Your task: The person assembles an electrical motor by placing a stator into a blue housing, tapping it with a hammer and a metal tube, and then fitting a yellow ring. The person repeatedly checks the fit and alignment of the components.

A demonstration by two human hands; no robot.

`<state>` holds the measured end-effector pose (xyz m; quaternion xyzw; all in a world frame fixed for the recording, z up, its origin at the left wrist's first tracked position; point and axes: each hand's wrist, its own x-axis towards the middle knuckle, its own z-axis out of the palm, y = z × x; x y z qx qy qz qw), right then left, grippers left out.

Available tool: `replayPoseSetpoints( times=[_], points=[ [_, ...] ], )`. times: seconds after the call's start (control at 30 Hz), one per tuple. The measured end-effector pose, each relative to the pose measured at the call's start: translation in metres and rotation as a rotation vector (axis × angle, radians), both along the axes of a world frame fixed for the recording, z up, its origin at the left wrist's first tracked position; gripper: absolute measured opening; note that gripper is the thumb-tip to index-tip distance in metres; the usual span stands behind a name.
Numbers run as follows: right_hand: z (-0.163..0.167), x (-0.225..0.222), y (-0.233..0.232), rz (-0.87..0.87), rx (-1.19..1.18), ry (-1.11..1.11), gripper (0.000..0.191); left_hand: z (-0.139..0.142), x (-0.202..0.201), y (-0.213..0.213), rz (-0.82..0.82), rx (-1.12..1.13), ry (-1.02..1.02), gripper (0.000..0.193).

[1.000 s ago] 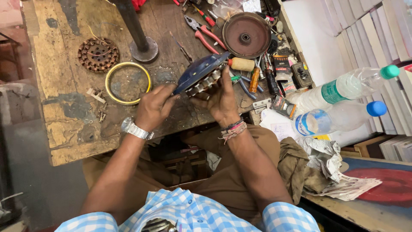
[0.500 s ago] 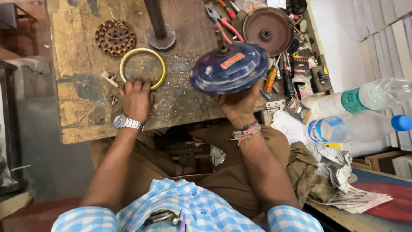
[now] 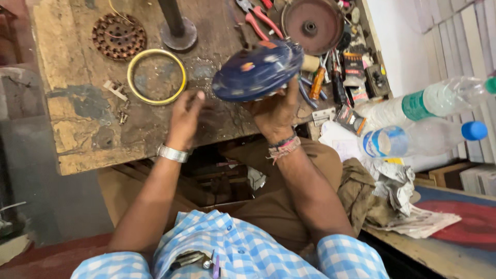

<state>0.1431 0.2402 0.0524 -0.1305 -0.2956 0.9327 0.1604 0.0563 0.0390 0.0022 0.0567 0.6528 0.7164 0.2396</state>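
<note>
One blue motor cover (image 3: pixel 257 71) in rt hand (image 3: pixel 275 109), lifted above bench (image 3: pixel 88 129).

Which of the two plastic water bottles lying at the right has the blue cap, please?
The nearer, lower bottle, with a blue cap and blue label, lying over the white papers. The other bottle, above it, has a green cap and green label.

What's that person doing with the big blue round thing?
A person sits at a worn wooden workbench. Their right hand holds a round blue metal cover up off the bench, tilted. Their left hand is over the bench beside it, close to a yellow ring that lies flat. A rusty toothed disc, red-handled pliers and other small tools lie around, and two plastic bottles lie to the right.
</note>
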Motion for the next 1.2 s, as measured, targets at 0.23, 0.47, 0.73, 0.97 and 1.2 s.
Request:
replayPoseSetpoints(
  times=[0.23, 0.47, 0.73, 0.97, 1.2],
  points=[
    [-0.013, -0.007, -0.021, 0.035, 0.274, 0.146, 0.079, 0.056, 0.012, 0.007, -0.315, 0.735, -0.733, 0.067],
    [-0.011, -0.012, 0.004, 0.262, 0.206, -0.120, 0.071, 0.021, -0.008, -0.025, 0.037, 0.701, -0.494, 0.052],
    [-0.082, -0.040, 0.009, 0.052, 0.582, -0.400, 0.066, -0.042, -0.015, -0.012, 0.103, 0.504, -0.368, 0.055],
    [-0.124, -0.046, 0.021, 0.085, 0.724, -0.382, 0.063, -0.055, -0.018, -0.010, 0.046, 0.464, -0.483, 0.062],
    [-0.081, -0.041, 0.018, 0.174, 1.576, -0.488, 0.050, -0.055, -0.024, -0.012, 0.015, 0.197, -0.140, 0.058]
  ],
)
